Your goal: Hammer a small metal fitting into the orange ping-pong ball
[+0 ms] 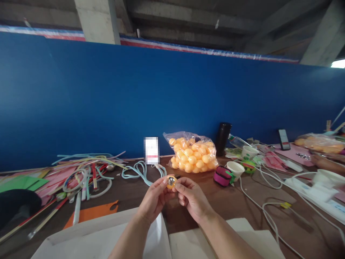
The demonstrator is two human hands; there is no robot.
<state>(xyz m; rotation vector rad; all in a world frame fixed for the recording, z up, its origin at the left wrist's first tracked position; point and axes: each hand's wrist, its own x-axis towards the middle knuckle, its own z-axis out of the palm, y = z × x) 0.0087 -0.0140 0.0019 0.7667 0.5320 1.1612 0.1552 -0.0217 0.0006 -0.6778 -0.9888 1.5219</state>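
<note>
Between my two hands is a small round orange piece with a shiny silver centre (pixel 171 182), held up above the brown table. The fingers and thumb of my left hand (pixel 157 196) pinch it from the left and below. My right hand (pixel 193 198) is closed, its thumb and fingertips on the piece's right edge. Just behind the hands stands a clear plastic bag of orange balls (pixel 192 154). A coil of light blue cord (pixel 137 172) lies to the left of the bag.
At front left is a white tray (pixel 94 233) near an orange sheet (pixel 91 214). Straws and tubes (pixel 86 176) pile up farther left. A purple pouch (pixel 222 176), paper cup (pixel 235 169), black bottle (pixel 223 138) and white cables (pixel 269 216) are to the right. Another person's hand (pixel 327 163) shows far right.
</note>
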